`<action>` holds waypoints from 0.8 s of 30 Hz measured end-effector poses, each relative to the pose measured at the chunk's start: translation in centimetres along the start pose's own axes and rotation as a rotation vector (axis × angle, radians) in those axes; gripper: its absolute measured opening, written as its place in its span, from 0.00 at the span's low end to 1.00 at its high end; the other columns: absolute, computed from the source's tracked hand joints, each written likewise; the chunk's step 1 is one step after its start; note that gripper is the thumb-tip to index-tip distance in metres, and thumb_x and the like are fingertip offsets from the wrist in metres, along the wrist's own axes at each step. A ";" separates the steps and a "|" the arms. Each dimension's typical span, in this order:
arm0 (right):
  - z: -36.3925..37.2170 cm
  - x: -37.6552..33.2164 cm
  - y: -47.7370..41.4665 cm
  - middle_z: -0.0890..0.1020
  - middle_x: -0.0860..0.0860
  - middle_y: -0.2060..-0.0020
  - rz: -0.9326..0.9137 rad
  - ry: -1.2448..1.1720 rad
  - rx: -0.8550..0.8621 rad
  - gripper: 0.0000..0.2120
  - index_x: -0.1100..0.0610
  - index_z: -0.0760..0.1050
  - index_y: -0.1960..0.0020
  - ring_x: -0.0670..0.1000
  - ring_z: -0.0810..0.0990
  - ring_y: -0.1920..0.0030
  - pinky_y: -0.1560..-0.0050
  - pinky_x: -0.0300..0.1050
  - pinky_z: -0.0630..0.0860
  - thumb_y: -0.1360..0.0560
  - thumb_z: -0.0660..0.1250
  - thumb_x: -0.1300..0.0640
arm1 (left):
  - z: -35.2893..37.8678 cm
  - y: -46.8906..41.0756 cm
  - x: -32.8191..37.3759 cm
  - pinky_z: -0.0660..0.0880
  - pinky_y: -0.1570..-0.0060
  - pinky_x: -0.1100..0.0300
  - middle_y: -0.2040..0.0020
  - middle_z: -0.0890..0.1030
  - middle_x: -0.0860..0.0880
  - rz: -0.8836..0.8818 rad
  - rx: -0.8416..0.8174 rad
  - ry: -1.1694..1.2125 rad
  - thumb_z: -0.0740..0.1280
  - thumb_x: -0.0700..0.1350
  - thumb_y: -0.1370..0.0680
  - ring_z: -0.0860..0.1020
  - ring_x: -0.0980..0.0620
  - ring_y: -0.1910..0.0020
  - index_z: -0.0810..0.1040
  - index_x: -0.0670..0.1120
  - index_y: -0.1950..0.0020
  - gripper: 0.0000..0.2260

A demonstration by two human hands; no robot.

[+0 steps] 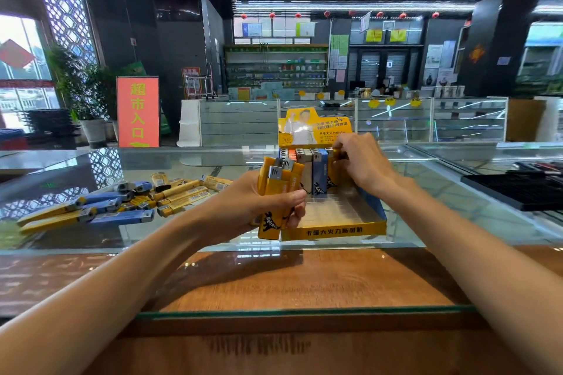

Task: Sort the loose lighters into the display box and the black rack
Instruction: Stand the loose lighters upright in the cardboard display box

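Lighters, yellow plastic, are waiting gripped in my left hand, feeding my right hand, pinching another lighter into the yellow cardboard box below.

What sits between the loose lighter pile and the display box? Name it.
Head view: the left hand, gripping a bunch of yellow lighters, sits between the pile and the display box.

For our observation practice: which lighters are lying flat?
The loose pile on the counter, left of the left hand; those in the display box stand upright.
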State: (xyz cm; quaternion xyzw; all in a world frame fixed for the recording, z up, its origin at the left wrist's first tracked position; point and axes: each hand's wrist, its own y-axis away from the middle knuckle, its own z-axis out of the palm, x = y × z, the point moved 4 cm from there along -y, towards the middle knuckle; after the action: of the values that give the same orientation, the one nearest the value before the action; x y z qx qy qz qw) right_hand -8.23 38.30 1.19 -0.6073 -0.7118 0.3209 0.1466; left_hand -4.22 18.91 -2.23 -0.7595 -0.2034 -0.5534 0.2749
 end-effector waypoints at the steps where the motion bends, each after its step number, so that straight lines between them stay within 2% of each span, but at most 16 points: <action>1: 0.0 0.0 0.2 0.80 0.58 0.56 -0.012 -0.005 0.025 0.05 0.63 0.75 0.51 0.57 0.79 0.56 0.54 0.55 0.78 0.27 0.66 0.68 | 0.0 0.0 0.0 0.76 0.60 0.64 0.61 0.80 0.48 0.002 0.000 0.002 0.65 0.44 0.23 0.79 0.52 0.61 0.77 0.43 0.53 0.05; 7: -0.5 -0.5 1.0 0.81 0.58 0.60 -0.059 0.000 0.103 0.04 0.63 0.74 0.53 0.55 0.80 0.60 0.57 0.53 0.79 0.27 0.67 0.66 | 0.1 0.2 0.3 0.75 0.62 0.65 0.61 0.80 0.49 0.000 0.024 0.014 0.66 0.45 0.24 0.79 0.53 0.62 0.77 0.43 0.53 0.05; 9: -0.7 -0.6 1.2 0.80 0.58 0.58 -0.076 0.056 0.086 0.02 0.63 0.75 0.53 0.56 0.80 0.58 0.55 0.54 0.78 0.25 0.65 0.65 | 0.0 0.3 0.3 0.75 0.63 0.66 0.62 0.80 0.49 0.002 0.039 0.003 0.67 0.46 0.25 0.79 0.54 0.63 0.78 0.44 0.54 0.05; 11: -1.5 -0.7 1.3 0.80 0.59 0.54 -0.073 0.052 0.137 0.05 0.63 0.76 0.50 0.56 0.79 0.55 0.52 0.53 0.78 0.24 0.64 0.65 | 0.0 0.4 0.4 0.75 0.65 0.66 0.64 0.80 0.49 -0.002 0.062 0.002 0.67 0.46 0.26 0.79 0.54 0.64 0.78 0.45 0.55 0.06; 13: -3.0 -1.2 1.7 0.81 0.57 0.54 -0.084 -0.020 0.259 0.08 0.63 0.77 0.46 0.54 0.79 0.55 0.52 0.49 0.78 0.24 0.64 0.64 | 0.0 0.4 0.3 0.76 0.65 0.66 0.65 0.80 0.49 -0.002 0.076 0.026 0.68 0.46 0.27 0.80 0.54 0.65 0.79 0.45 0.56 0.05; 14: -3.6 -1.8 2.0 0.82 0.56 0.55 -0.104 -0.075 0.287 0.08 0.62 0.78 0.47 0.51 0.79 0.57 0.53 0.44 0.77 0.24 0.65 0.63 | 0.0 0.4 0.3 0.76 0.65 0.65 0.65 0.80 0.49 0.002 0.082 0.032 0.68 0.46 0.28 0.80 0.54 0.65 0.79 0.46 0.57 0.04; 16: -4.2 -3.1 2.8 0.82 0.50 0.60 -0.135 -0.247 0.206 0.06 0.58 0.81 0.52 0.44 0.77 0.63 0.60 0.32 0.71 0.24 0.66 0.58 | -0.1 0.3 0.3 0.76 0.65 0.65 0.65 0.80 0.49 0.011 0.095 0.031 0.68 0.46 0.28 0.80 0.54 0.65 0.80 0.47 0.58 0.03; 17: -4.2 -3.7 3.3 0.82 0.47 0.63 -0.135 -0.347 0.123 0.07 0.56 0.81 0.54 0.41 0.76 0.66 0.64 0.30 0.70 0.24 0.66 0.54 | -0.1 0.3 0.3 0.76 0.65 0.65 0.65 0.81 0.49 0.016 0.099 0.038 0.68 0.46 0.28 0.80 0.54 0.65 0.80 0.46 0.58 0.04; 21: -3.9 -5.7 5.1 0.82 0.45 0.65 -0.071 -0.625 -0.082 0.12 0.52 0.81 0.57 0.43 0.80 0.63 0.64 0.35 0.76 0.30 0.67 0.44 | 0.0 0.2 0.2 0.76 0.64 0.65 0.64 0.81 0.48 0.021 0.143 0.032 0.69 0.46 0.30 0.81 0.53 0.66 0.79 0.42 0.55 0.08; 24: -3.3 -6.9 5.2 0.81 0.44 0.70 -0.035 -0.686 -0.156 0.16 0.52 0.80 0.61 0.40 0.78 0.67 0.67 0.31 0.72 0.35 0.69 0.39 | 0.0 0.0 0.3 0.77 0.64 0.66 0.65 0.82 0.49 0.072 0.223 -0.073 0.71 0.47 0.32 0.82 0.52 0.65 0.81 0.43 0.57 0.09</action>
State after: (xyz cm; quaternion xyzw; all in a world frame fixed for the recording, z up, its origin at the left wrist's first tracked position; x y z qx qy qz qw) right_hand -0.70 32.94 1.59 -0.4613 -0.7522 0.4485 -0.1425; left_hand -4.16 18.95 -1.96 -0.7507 -0.2459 -0.4891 0.3698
